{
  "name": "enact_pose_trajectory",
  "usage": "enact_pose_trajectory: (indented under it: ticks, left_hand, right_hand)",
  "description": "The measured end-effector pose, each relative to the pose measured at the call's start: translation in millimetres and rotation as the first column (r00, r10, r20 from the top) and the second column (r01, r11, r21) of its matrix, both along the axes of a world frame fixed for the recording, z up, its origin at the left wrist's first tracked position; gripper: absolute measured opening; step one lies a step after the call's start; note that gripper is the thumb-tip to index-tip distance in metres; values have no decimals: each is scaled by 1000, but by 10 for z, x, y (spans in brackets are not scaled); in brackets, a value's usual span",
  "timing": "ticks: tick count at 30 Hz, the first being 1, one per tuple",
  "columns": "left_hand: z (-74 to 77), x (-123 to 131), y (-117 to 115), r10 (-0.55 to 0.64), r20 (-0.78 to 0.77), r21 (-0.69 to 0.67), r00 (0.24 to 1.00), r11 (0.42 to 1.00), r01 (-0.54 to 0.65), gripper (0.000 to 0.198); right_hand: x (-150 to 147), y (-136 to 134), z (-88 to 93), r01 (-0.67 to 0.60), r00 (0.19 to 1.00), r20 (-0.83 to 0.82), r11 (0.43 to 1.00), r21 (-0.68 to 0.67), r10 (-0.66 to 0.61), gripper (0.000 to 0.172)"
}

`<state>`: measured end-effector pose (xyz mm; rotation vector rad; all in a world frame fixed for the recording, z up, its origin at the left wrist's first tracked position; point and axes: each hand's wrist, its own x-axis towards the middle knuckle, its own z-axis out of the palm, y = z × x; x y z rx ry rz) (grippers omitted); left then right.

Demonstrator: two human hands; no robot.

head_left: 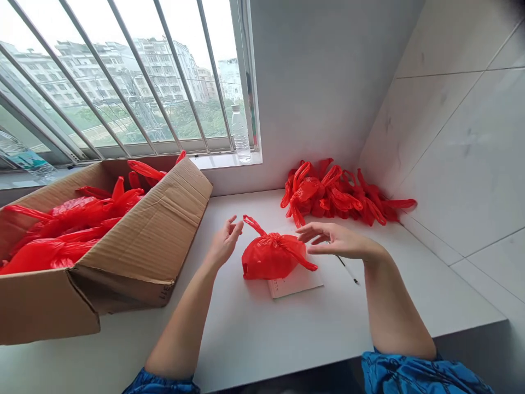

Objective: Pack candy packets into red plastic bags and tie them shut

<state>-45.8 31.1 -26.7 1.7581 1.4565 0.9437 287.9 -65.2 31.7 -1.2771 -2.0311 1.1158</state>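
A red plastic bag (270, 257), knotted at the top with its handles sticking out, sits on the white table partly over a notepad (297, 283) with writing on it. To the bag's left, my left hand (225, 241) hovers with fingers apart, touching nothing. My right hand (332, 239) is at the bag's right side, fingers stretched and spread, holding nothing; whether a fingertip touches the bag I cannot tell. Below that hand lies a pen (348, 270), partly hidden by it. What the bag contains is hidden.
At the left stands an open cardboard box (164, 219) filled with red bags (77, 219). Several more knotted red bags (328, 191) are heaped against the wall at the back right. Plastic bottles (241, 134) stand and lie on the sill of the barred window.
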Motion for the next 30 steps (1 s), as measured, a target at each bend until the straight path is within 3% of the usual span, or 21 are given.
enact_pose_trajectory:
  ticks: [3, 7, 9, 14, 23, 30]
  left_hand:
    - [-97, 50, -305, -59, -217, -71, 974, 996, 45, 77]
    - [-228, 355, -525, -118, -416, 122, 902, 975, 184, 68]
    - [-321, 516, -526, -131, -516, 205, 847, 941, 270, 63]
    - [-599, 597, -448, -125, -663, 162, 738, 939, 305, 58]
    - [-811, 533, -424, -123, -704, 170, 699, 927, 334, 56]
    - [-865, 541, -418, -120, -696, 193, 708, 919, 344, 55]
  right_hand:
    - [-54, 35, -352, 165, 979, 99, 981, 104, -176, 68]
    - [-468, 179, -846, 27, 967, 229, 942, 333, -109, 93]
    - [-692, 262, -1059, -30, 956, 276, 896, 443, -104, 91]
    - [-896, 367, -1441, -14, 895, 399, 882, 470, -198, 85]
    - [-888, 372, -1598, -37, 879, 426, 860, 509, -215, 80]
    - [-877, 387, -1634, -31, 891, 404, 860, 509, -207, 79]
